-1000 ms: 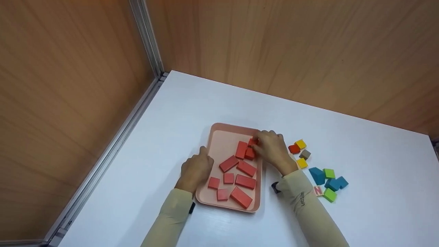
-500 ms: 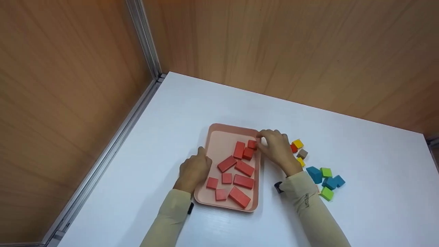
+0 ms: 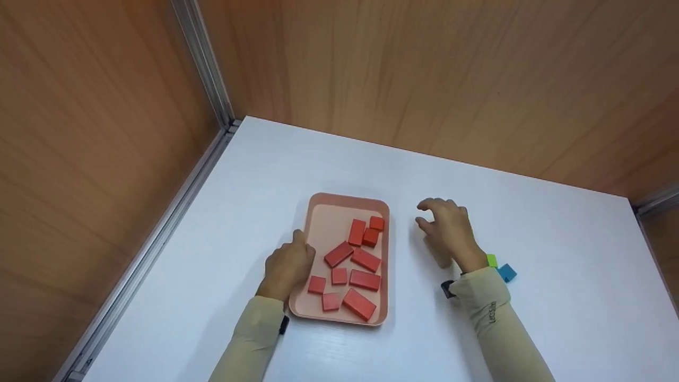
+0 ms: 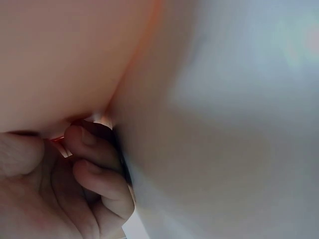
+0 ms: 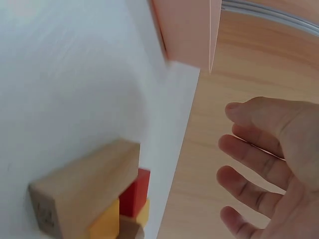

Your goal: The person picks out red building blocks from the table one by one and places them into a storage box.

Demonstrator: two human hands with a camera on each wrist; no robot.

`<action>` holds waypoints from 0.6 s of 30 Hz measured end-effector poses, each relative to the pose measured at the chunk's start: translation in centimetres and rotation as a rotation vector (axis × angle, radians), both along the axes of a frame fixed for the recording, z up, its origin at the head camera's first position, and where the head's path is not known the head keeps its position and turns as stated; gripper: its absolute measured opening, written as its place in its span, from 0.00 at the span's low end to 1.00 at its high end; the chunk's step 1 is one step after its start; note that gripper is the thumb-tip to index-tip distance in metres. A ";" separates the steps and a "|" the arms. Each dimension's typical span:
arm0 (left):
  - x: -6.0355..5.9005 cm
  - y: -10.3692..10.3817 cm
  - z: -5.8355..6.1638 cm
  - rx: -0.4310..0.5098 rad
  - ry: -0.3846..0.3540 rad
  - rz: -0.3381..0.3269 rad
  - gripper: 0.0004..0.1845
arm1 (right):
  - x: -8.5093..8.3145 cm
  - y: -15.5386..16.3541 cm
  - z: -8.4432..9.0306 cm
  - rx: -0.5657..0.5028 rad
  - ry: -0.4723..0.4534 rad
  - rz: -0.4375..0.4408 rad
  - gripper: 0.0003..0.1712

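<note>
A pink rectangular tray lies on the white table, with several red rectangular blocks and small red cubes inside, mostly toward its right side. My left hand grips the tray's left rim; in the left wrist view, its fingers curl at the tray's edge. To the right of the tray, my right hand is raised with thumb and fingers spread apart, holding nothing. Below it, the right wrist view shows a plain wooden block beside a red block and a yellow block.
A green block and a blue block peek out beside the right sleeve, which hides other loose blocks. Wood-grain panels rise behind the table and at its left, meeting at a metal corner post.
My right hand has left the small red cube at the tray's upper right and moved rightward over the loose blocks, fingers spreading. My left hand keeps its hold on the rim.
</note>
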State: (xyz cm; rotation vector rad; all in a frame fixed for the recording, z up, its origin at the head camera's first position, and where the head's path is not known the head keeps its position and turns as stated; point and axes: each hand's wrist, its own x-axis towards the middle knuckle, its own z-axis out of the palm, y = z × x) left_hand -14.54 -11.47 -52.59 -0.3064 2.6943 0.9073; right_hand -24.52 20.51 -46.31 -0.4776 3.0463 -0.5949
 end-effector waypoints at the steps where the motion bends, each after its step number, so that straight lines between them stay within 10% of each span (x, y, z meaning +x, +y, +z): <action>1: 0.0 -0.1 0.0 0.000 0.003 -0.002 0.14 | 0.0 0.4 0.0 -0.004 0.000 -0.006 0.18; 18: -0.2 -0.1 -0.1 -0.020 0.013 -0.020 0.13 | 0.3 4.9 0.0 0.018 0.006 -0.055 0.19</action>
